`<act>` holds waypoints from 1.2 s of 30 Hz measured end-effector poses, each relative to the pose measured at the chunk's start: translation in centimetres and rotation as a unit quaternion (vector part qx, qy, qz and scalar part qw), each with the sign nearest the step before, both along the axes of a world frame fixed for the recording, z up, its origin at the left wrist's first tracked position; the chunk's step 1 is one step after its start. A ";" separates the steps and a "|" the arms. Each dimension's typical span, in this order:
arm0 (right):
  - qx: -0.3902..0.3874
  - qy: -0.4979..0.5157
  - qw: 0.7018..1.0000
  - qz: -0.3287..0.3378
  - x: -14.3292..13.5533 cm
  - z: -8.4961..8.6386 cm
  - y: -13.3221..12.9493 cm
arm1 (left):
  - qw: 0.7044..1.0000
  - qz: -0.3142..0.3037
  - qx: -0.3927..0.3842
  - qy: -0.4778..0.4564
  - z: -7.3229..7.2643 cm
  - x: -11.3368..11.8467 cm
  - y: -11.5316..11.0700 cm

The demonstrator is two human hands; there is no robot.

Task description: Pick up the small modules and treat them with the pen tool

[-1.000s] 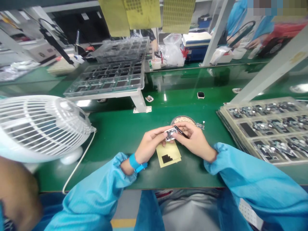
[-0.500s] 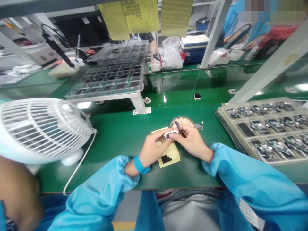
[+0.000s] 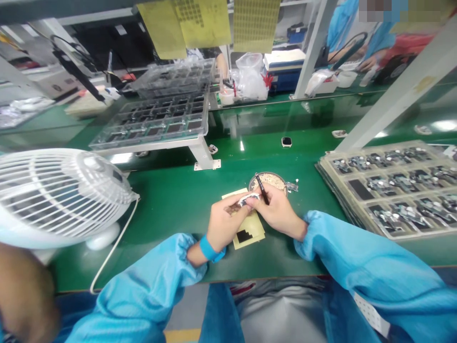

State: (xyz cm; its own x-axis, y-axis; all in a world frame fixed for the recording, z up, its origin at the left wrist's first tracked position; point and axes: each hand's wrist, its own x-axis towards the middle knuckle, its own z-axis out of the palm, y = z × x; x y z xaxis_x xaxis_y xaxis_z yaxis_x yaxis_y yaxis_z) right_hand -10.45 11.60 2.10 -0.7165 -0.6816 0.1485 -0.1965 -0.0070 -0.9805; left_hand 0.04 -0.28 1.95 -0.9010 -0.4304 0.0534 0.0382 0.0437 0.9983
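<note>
Between the fingertips of my left hand is a small white smartwatch case, with dark parts showing inside. My right hand has black tweezers lying between thumb and fingers, their back end pointing up. Its thumb also presses against the case; the tweezers' tips are hidden. Beneath both hands lie yellow sheets with a stepped black patch. Just beyond my right hand sits a round dish of small pale pieces, with a small clear part beside it.
A white fan stands at left, near another person's arm. Stacked trays of watch parts lie at right. Clear trays rest on a raised white shelf. A smartwatch and other cases lie on the green strip beyond.
The view has shifted slightly, moving the scene a little to the left. The watch case has tilted a little in my fingers, and the tweezers have turned slightly in my right hand.
</note>
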 end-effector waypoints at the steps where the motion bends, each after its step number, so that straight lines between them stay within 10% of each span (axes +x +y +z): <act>1: 0.003 0.005 1.000 -0.002 -0.1 0.0 0.0 | 1.000 -0.002 0.015 -0.001 0.0 -0.1 0.0; 6: 0.072 0.153 0.985 0.019 -1.8 0.3 0.8 | 0.998 -0.024 0.056 -0.021 -0.1 -0.5 -0.4; 15: -0.029 0.324 0.942 0.081 -3.1 0.5 1.9 | 0.969 0.005 -0.247 -0.009 0.0 -0.4 -1.0; 36: 0.049 0.326 0.942 0.067 -5.3 0.3 3.1 | 0.925 -0.097 -0.368 -0.012 1.1 -5.1 -1.9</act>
